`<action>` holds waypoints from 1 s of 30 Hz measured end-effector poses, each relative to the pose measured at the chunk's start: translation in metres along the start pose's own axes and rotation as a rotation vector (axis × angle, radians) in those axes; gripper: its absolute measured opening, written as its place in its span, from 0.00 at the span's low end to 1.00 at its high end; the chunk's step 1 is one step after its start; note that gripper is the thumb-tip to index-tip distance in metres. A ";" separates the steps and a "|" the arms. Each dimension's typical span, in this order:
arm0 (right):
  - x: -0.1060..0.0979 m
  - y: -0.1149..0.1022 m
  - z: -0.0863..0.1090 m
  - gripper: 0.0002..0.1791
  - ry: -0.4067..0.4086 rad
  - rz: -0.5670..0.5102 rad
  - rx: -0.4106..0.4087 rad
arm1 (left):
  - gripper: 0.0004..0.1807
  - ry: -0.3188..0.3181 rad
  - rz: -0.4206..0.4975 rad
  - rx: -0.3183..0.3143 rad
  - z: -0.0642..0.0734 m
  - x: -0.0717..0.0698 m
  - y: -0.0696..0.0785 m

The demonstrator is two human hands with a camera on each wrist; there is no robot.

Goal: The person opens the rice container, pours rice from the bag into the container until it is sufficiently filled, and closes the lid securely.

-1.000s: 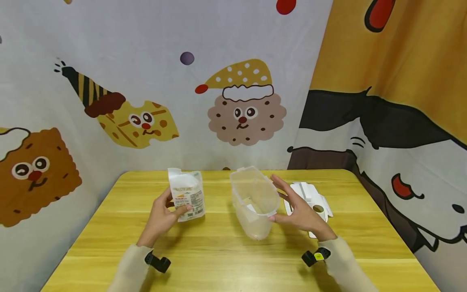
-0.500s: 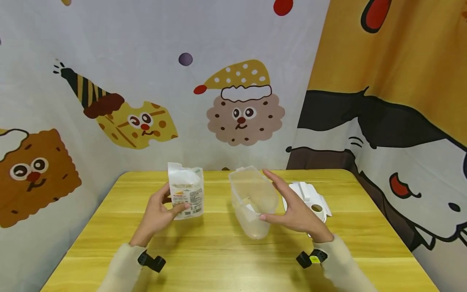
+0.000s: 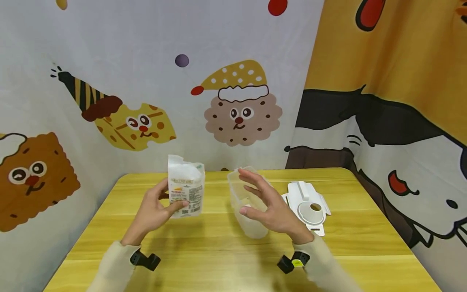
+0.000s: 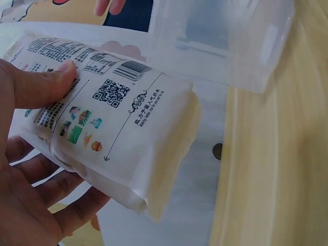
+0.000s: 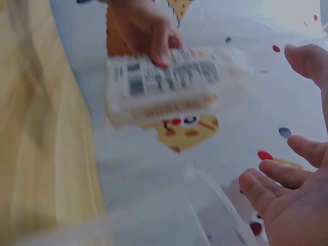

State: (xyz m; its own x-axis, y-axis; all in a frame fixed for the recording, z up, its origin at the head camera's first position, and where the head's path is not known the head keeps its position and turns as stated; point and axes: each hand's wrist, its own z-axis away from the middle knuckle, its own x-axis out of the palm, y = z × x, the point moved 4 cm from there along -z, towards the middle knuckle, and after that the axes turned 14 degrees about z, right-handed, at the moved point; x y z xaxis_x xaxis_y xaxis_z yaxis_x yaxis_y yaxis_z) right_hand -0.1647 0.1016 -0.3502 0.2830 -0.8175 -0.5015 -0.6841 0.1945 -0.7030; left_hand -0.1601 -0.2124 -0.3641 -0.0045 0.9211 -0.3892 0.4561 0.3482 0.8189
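Above bench point(image 3: 215, 259) | left hand point(image 3: 152, 211) grips packet point(image 3: 187, 184) | right hand point(image 3: 270, 209), fingers spread wide, partly hides tub point(image 3: 252, 228) | wrist views crop tub

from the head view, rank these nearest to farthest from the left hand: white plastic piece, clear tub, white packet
1. White packet: held in the left hand.
2. Clear tub: to the packet's right.
3. White plastic piece: farthest right, past the tub.
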 end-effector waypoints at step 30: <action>0.112 0.017 -0.025 0.37 -0.003 -0.603 0.380 | 0.29 -0.183 -0.074 -0.079 -0.016 -0.012 0.041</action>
State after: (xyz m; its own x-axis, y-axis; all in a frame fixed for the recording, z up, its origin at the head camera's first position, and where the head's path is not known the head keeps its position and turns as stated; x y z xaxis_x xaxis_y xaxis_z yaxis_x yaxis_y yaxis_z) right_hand -0.1614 0.0003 -0.4058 0.5403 -0.8410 0.0289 -0.1264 -0.1151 -0.9853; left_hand -0.1554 -0.2065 -0.3190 0.1292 0.8480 -0.5140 0.3897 0.4332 0.8127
